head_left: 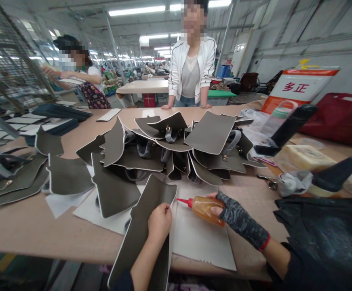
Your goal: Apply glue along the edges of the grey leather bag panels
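— What have you got in hand right now?

— My left hand [159, 221] is closed on a long grey leather panel [142, 234], fingers curled over its right edge. The panel lies on the desk [27, 230] with its near end hanging over the front edge towards me. My right hand [228, 212], in a dark fingerless knit glove, grips an amber squeeze bottle [204, 208]; its red nozzle [182, 200] points left and sits just beside the panel's upper right edge.

— Touching the leather?

— I cannot tell; it's very near. Under the bottle lies a sheet of white paper [200, 238].

— How far along would you say?

— I judge it early to midway. A big heap of grey flap pieces [178, 145] sits behind the panel, and more lie spread to the left [68, 176]. I can't tell worked pieces from fresh ones.

— Anything else around?

— To the right, a black tool handle [335, 173] on a rag and a red bag [339, 117]. One person [190, 60] leans on the far side of the desk; another [79, 76] works at the left.
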The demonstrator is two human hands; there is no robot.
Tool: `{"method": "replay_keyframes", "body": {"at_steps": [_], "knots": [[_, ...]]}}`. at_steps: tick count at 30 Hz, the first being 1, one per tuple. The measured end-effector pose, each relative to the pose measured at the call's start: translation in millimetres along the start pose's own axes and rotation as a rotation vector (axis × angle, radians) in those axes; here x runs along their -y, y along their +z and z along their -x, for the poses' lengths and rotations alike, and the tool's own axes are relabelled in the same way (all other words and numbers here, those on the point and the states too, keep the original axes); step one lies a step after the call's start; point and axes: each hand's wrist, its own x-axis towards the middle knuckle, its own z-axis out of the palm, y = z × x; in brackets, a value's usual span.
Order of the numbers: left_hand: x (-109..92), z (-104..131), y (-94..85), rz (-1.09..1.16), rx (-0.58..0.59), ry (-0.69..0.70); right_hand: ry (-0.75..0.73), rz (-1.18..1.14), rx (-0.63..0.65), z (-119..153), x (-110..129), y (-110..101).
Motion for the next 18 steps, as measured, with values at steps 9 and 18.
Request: {"method": "replay_keyframes", "body": {"at_steps": [9, 18], "knots": [[-2, 1, -1.3, -0.005, -0.001, 0.006, -0.039, 0.198, -0.046, -12, 11, -2], [0, 1, -0.1, -0.001, -0.019, 0.020, -0.041, 0.183, -0.028, -18, 12, -2]]}}
